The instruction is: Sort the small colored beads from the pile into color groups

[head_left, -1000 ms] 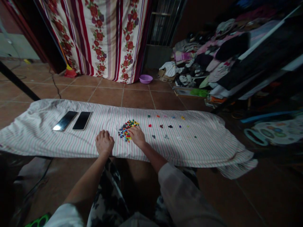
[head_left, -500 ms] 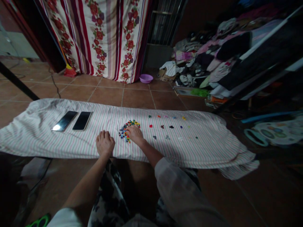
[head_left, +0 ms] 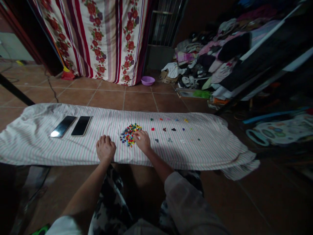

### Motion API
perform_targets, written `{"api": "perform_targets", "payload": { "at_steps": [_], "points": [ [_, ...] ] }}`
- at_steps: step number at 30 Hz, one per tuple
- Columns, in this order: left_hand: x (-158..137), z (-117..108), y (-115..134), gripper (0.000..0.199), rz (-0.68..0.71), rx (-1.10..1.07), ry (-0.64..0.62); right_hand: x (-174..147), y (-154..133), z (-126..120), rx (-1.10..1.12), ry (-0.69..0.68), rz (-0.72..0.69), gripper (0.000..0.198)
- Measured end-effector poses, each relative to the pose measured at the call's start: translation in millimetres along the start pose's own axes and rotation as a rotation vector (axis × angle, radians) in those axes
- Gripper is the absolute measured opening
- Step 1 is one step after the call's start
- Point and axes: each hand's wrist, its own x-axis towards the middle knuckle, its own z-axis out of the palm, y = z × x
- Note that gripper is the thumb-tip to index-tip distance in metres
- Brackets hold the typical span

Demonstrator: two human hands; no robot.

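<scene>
A pile of small multicoloured pieces (head_left: 128,133) lies mid-cloth. My right hand (head_left: 143,141) is at the pile's right side, thumb and forefinger pinched together; whatever they hold is too small to make out. To the left of the pile, my left hand (head_left: 106,148) rests on the striped cloth (head_left: 137,156) with its fingers curled in, holding nothing visible. Right of the pile, small colour-sorted groups sit in rows, among them red pieces (head_left: 153,129), brown pieces (head_left: 164,129), black pieces (head_left: 173,129), grey pieces (head_left: 170,140) and yellow pieces (head_left: 186,120).
Two phones, one silvery (head_left: 63,126) and one dark-screened (head_left: 81,126), lie on the cloth's left part. Beyond are a floral curtain (head_left: 110,42), a purple basin (head_left: 148,81) and a heap of clothes (head_left: 207,58). A dark bar (head_left: 16,88) slants at the left.
My right hand has drawn back slightly toward the right edge of the pile, uncovering more pieces, and its fingertips are pinched. My left hand stays on the cloth. The view has shifted slightly.
</scene>
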Motion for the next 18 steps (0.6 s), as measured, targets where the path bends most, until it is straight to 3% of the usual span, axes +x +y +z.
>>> {"api": "perform_targets", "payload": {
  "at_steps": [8,13,18],
  "points": [
    [0,-1,-1,0.038,0.001,-0.017,-0.007,-39,53,-49,0.002,0.224,0.049,0.014],
    [-1,0,-2,0.038,0.002,-0.022,0.005,-61,80,-69,-0.039,0.219,0.167,0.013],
    [-1,-1,-2,0.04,0.005,-0.019,0.002,-69,88,-68,-0.098,0.181,0.218,0.012]
  ]
}}
